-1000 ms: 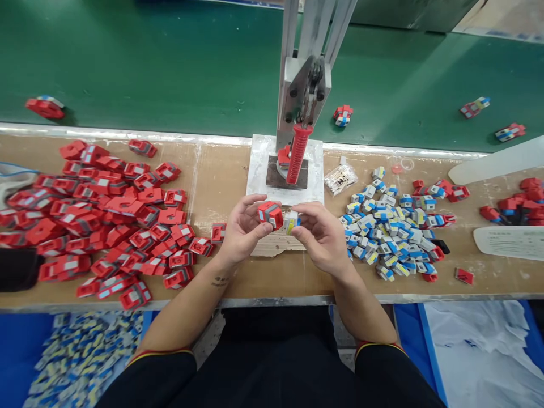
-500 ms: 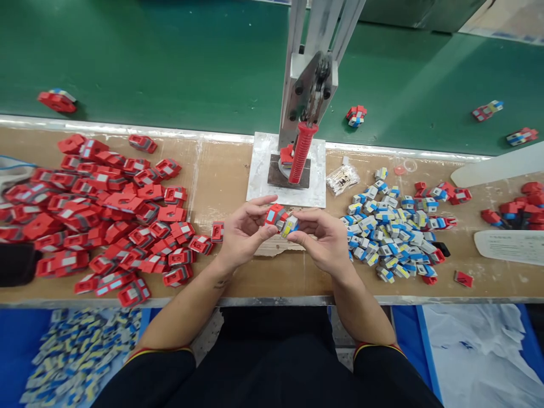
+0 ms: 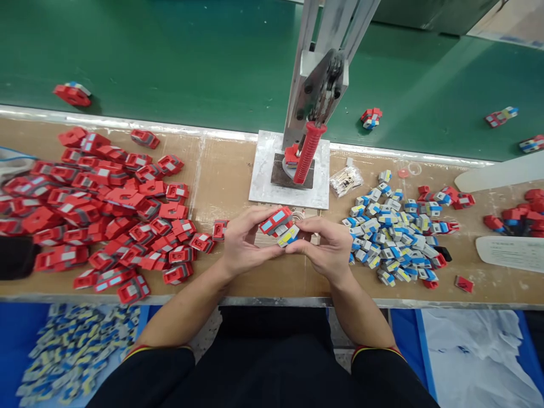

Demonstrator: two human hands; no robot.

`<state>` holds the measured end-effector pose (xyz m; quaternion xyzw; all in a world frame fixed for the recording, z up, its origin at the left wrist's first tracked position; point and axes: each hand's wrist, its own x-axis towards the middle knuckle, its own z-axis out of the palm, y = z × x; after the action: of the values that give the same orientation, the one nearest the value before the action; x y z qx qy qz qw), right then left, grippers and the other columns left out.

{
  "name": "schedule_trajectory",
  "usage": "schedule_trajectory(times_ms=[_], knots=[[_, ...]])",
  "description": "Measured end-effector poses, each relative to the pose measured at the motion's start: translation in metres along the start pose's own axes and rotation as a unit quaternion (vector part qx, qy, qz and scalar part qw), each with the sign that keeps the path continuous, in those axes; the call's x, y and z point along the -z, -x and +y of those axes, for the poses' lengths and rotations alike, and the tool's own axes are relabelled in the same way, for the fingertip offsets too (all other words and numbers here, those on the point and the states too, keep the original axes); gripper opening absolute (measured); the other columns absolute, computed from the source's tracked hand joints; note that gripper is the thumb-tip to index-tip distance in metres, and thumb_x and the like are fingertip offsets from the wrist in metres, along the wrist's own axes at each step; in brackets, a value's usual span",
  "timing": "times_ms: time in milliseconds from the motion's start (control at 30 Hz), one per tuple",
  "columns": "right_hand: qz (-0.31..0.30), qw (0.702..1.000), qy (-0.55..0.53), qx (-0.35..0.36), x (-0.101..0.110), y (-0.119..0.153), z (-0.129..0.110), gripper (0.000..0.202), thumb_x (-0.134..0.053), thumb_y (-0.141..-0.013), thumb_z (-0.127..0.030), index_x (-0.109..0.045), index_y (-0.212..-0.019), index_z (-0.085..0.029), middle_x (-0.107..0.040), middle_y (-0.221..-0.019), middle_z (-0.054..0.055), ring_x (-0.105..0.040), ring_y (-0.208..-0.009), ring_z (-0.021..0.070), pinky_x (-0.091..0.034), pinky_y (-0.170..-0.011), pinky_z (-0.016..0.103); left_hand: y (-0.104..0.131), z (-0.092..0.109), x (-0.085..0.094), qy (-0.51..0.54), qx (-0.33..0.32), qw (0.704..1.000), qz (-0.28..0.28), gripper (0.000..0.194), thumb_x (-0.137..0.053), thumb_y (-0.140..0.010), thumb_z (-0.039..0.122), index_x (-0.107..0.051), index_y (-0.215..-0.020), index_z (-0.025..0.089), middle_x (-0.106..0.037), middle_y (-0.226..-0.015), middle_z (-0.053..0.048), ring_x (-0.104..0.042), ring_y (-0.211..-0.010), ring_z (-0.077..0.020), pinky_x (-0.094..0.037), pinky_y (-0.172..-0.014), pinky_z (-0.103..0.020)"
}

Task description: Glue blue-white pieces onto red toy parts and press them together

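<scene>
Between both hands, over the front of the bench, is a small toy car part. Its red and grey body piece (image 3: 276, 221) is pinched by my left hand (image 3: 245, 238), fingers along its far side and thumb underneath. My right hand (image 3: 326, 243) grips the white, blue and yellow piece (image 3: 288, 236) between thumb and forefinger. The two pieces touch; whether they are joined I cannot tell. Just beyond stands a lever press with a red handle (image 3: 310, 153), a red part (image 3: 292, 153) under it on a metal plate (image 3: 266, 164).
A heap of red car pieces (image 3: 123, 198) covers the left bench. Many white-and-blue pieces (image 3: 386, 221) lie at right, near a bag of cotton swabs (image 3: 346, 179). Behind runs a green belt (image 3: 170, 68) carrying several assembled parts. A blue bin of pieces (image 3: 80, 351) sits below left.
The held pieces have turned, showing more of the red piece's side and its light-blue window. My left thumb has shifted lower. The whole view has moved slightly.
</scene>
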<state>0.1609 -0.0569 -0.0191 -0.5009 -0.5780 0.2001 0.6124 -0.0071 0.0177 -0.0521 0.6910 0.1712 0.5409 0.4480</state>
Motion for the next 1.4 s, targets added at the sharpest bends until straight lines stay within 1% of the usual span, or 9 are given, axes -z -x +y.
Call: schedule_trajectory(times_ms=[133,233,333,433,567,767,967,1167,1400], knots=[[-0.028,0.997,0.039,0.064,0.007,0.0,0.002,0.018,-0.09,-0.083,-0.029,-0.08,-0.099,-0.027,-0.083,-0.083,0.002,-0.077,-0.067,0.0174,-0.063,-0.057,0.027,-0.002,0.0,0.002,0.06,-0.018,0.998,0.006,0.068,-0.096,-0.076,0.022,-0.07,-0.139,0.025,-0.079,-0.126,-0.011,-0.079,-0.112,-0.0242,-0.065,-0.099,-0.034],[-0.051,0.993,0.068,0.079,0.014,-0.002,0.003,0.042,-0.089,-0.085,-0.039,-0.076,-0.124,-0.03,-0.082,-0.102,0.006,-0.08,-0.082,0.0199,-0.064,-0.061,0.028,-0.004,0.0,0.006,0.074,-0.032,0.996,-0.029,0.066,-0.095,-0.077,0.02,-0.07,-0.138,0.025,-0.079,-0.129,-0.013,-0.078,-0.116,-0.0262,-0.065,-0.101,-0.036],[-0.097,0.986,0.09,0.098,0.019,-0.004,0.002,0.071,-0.079,-0.089,-0.056,-0.058,-0.152,-0.031,-0.075,-0.132,0.013,-0.077,-0.114,0.0264,-0.069,-0.078,0.034,-0.005,0.002,0.009,0.073,-0.038,0.993,-0.081,0.066,-0.091,-0.084,0.03,-0.066,-0.145,0.025,-0.078,-0.129,-0.015,-0.077,-0.119,-0.0285,-0.065,-0.1,-0.039],[-0.165,0.975,0.1,0.113,0.02,-0.005,-0.001,0.08,-0.068,-0.094,-0.062,-0.044,-0.163,-0.03,-0.074,-0.137,0.014,-0.073,-0.127,0.0291,-0.066,-0.102,0.043,-0.004,0.003,0.008,0.035,-0.051,0.993,-0.097,0.065,-0.082,-0.092,0.045,-0.063,-0.149,0.023,-0.078,-0.125,-0.015,-0.076,-0.116,-0.027,-0.065,-0.097,-0.039],[-0.166,0.975,0.103,0.108,0.017,-0.004,-0.003,0.081,-0.067,-0.094,-0.062,-0.042,-0.164,-0.029,-0.076,-0.135,0.013,-0.075,-0.123,0.0294,-0.065,-0.104,0.044,-0.002,0.005,0.005,-0.021,-0.073,0.994,-0.075,0.067,-0.074,-0.095,0.058,-0.061,-0.15,0.022,-0.077,-0.121,-0.015,-0.074,-0.114,-0.0262,-0.065,-0.095,-0.039],[-0.14,0.984,0.064,0.091,0.014,-0.001,-0.005,0.071,-0.069,-0.094,-0.059,-0.052,-0.156,-0.029,-0.077,-0.134,0.012,-0.075,-0.123,0.0272,-0.064,-0.105,0.041,-0.003,0.007,0.004,-0.047,-0.098,0.992,-0.06,0.062,-0.073,-0.097,0.055,-0.063,-0.147,0.018,-0.078,-0.121,-0.015,-0.076,-0.114,-0.0268,-0.065,-0.096,-0.038],[-0.14,0.988,0.021,0.059,0.013,0.0,-0.007,0.063,-0.068,-0.096,-0.058,-0.057,-0.151,-0.03,-0.079,-0.131,0.01,-0.078,-0.12,0.0276,-0.065,-0.102,0.042,-0.005,0.011,0.005,-0.051,-0.119,0.99,-0.064,0.061,-0.072,-0.098,0.051,-0.063,-0.146,0.015,-0.078,-0.119,-0.017,-0.076,-0.113,-0.0271,-0.066,-0.095,-0.039],[-0.125,0.99,-0.001,0.07,0.009,0.002,-0.009,0.062,-0.072,-0.095,-0.056,-0.059,-0.149,-0.03,-0.079,-0.132,0.011,-0.077,-0.121,0.0267,-0.065,-0.101,0.041,-0.007,0.014,0.008,-0.043,-0.12,0.989,-0.069,0.075,-0.083,-0.088,0.057,-0.061,-0.148,0.018,-0.078,-0.118,-0.016,-0.078,-0.11,-0.0297,-0.068,-0.092,-0.043],[-0.148,0.988,0.015,0.045,0.008,0.001,0.0,0.058,-0.075,-0.093,-0.057,-0.062,-0.144,-0.033,-0.077,-0.13,0.01,-0.075,-0.121,0.0289,-0.064,-0.101,0.046,-0.004,0.006,0.005,0.003,-0.084,0.994,-0.064,0.064,-0.085,-0.087,0.05,-0.067,-0.141,0.022,-0.08,-0.118,-0.013,-0.08,-0.109,-0.0269,-0.067,-0.093,-0.037]])
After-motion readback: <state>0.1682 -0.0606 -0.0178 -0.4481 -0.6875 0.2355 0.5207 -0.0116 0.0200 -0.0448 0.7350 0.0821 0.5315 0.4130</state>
